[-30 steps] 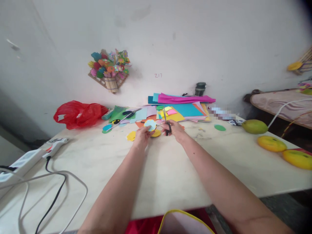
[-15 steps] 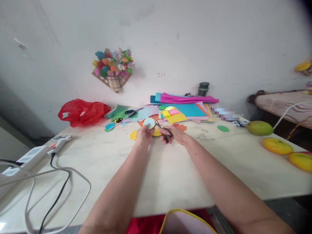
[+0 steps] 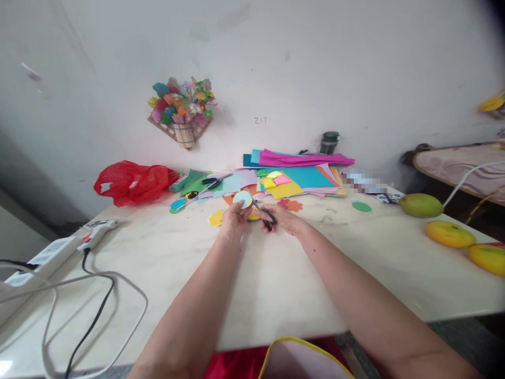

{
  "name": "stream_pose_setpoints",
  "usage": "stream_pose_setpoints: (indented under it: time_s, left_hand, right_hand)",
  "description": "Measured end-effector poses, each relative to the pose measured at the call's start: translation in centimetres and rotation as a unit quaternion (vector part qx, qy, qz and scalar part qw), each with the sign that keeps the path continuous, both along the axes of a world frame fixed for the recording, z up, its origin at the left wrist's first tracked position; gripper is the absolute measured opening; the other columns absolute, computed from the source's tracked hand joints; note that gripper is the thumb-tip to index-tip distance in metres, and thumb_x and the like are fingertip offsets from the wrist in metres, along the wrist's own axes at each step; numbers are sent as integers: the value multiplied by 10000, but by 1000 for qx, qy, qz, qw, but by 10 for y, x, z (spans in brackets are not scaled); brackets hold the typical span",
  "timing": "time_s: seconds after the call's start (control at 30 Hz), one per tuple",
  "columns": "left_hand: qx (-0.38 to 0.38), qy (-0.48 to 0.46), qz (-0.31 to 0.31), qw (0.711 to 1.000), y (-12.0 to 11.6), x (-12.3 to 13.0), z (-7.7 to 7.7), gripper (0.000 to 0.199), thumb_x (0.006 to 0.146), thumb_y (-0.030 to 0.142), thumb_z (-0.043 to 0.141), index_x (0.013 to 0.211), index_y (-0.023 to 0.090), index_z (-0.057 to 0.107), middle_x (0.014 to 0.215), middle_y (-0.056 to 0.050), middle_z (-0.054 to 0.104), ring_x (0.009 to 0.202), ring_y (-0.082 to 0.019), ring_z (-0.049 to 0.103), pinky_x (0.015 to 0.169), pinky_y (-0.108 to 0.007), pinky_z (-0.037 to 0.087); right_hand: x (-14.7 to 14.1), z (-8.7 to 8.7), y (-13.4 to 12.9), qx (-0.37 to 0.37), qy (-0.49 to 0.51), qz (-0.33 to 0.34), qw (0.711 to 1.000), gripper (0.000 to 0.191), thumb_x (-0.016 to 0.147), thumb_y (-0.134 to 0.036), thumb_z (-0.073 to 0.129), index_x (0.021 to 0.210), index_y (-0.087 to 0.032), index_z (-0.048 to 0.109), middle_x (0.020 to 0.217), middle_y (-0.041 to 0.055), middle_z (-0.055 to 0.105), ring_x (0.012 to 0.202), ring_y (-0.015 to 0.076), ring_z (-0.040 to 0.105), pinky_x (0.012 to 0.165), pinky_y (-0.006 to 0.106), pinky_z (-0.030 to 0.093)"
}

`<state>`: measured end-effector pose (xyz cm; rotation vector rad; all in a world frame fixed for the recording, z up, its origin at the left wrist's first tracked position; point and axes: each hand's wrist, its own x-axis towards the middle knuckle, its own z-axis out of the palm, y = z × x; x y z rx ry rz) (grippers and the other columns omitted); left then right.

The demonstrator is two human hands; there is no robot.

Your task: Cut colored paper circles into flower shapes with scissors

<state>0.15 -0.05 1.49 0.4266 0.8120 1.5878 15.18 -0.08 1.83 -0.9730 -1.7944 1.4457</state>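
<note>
Pinched in my left hand (image 3: 234,221) is a light blue paper circle (image 3: 242,198) with a yellow edge. My right hand (image 3: 279,218) is closed around the dark handles of a pair of scissors (image 3: 269,218), their blades pointing up and left beside the circle's right edge. Whether the blades touch the paper I cannot tell. A yellow scalloped paper cutout (image 3: 215,218) lies left of my left hand. Past my right hand rests an orange flower-shaped cutout (image 3: 292,205). Another yellow piece is partly hidden between my hands.
Coloured paper sheets (image 3: 307,179) lie at the back, with a second pair of scissors (image 3: 213,182) on them. A red plastic bag (image 3: 132,181) sits at the left, near a power strip (image 3: 47,258) and cables. Mangoes (image 3: 450,233) line the right side; a green paper oval (image 3: 362,206) is nearby.
The scissors and my right hand have shifted slightly left, bringing the blades closer to the paper circle. My left hand still holds the circle in nearly the same place.
</note>
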Motion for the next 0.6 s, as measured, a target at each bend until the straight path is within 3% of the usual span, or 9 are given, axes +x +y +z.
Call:
stream_pose_setpoints:
  time_s: [0.6]
  left_hand:
    - [16,14,-9,1000,4,1,-7,106,738,76,568,826,123,604,760,-63,696,655,-128,667,631,-194,530]
  right_hand:
    - [-1,3,-3,-5,4,-12,1000,378,733,-528,625,738,-178,482,561,-12,591,432,96,546,358,180,307]
